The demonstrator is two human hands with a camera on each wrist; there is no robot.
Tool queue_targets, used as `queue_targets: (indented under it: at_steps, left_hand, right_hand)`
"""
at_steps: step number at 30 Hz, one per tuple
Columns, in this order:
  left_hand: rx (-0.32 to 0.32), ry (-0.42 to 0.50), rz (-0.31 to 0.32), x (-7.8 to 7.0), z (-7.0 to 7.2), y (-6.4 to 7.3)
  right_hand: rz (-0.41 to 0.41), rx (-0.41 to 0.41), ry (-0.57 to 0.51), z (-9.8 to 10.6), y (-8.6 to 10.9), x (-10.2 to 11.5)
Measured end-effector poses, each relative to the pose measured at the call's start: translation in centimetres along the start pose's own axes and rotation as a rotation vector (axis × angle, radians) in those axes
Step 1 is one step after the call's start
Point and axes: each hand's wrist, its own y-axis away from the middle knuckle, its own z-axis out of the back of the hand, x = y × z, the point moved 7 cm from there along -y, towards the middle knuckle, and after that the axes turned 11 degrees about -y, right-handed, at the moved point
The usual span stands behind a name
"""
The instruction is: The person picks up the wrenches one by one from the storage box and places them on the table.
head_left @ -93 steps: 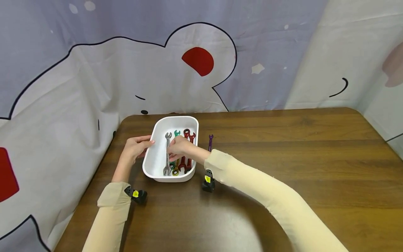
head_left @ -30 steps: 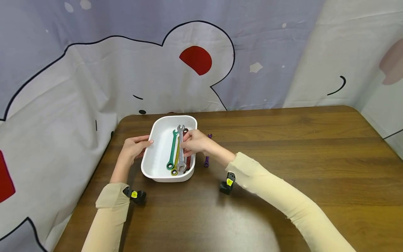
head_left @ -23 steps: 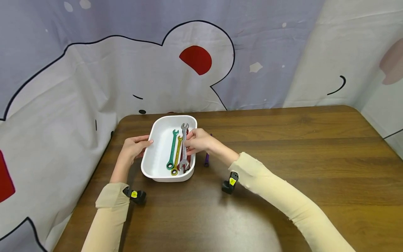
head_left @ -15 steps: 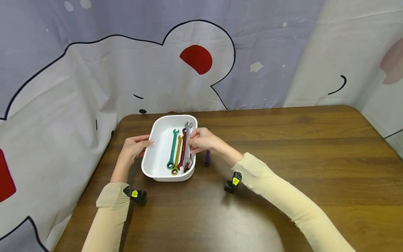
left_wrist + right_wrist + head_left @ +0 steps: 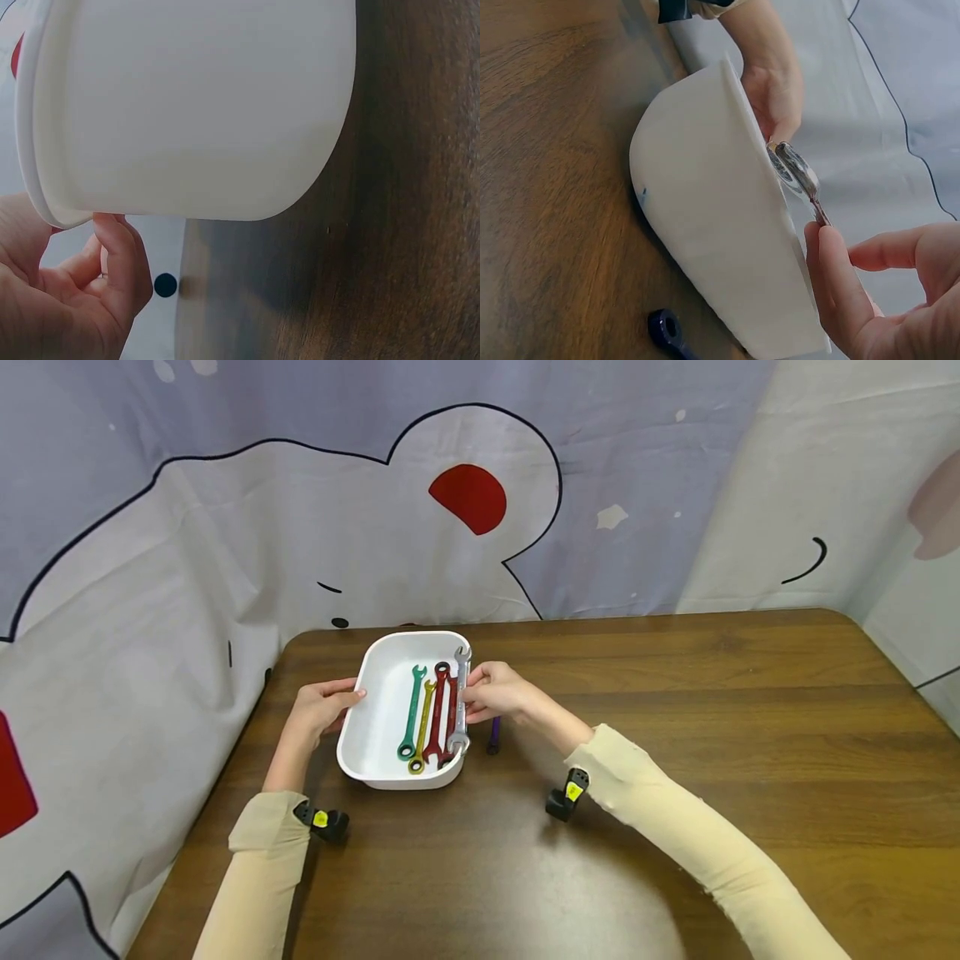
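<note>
In the head view, my left hand [image 5: 318, 708] pinches the left rim of a white tray [image 5: 375, 752], thumb on top and fingers below. My right hand [image 5: 498, 693] pinches silver open-end wrenches [image 5: 461, 702] along the tray's right rim. Two overlapping silver heads [image 5: 798, 171] show in the right wrist view, at the rim's edge. Inside the tray lie a green wrench [image 5: 412, 714], a yellow wrench [image 5: 423, 727] and two red wrenches [image 5: 438, 710], side by side. The left wrist view mostly holds the tray's outer wall [image 5: 202, 112].
A purple wrench [image 5: 494, 737] lies on the wooden table [image 5: 675, 735] just right of the tray, partly hidden by my right hand. A patterned curtain [image 5: 630, 485] hangs behind the table's back edge.
My right hand has carried the silver wrenches rightward, from over the middle of the tray to its right rim. The red wrenches are now uncovered. My left hand stays on the left rim.
</note>
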Motion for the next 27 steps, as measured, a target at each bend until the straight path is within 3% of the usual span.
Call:
queue_targets:
  at_steps: [27]
  left_hand:
    - [0.013, 0.012, 0.005, 0.1, 0.1, -0.1]
  right_hand:
    - [-0.013, 0.01, -0.021, 2.5, 0.2, -0.2]
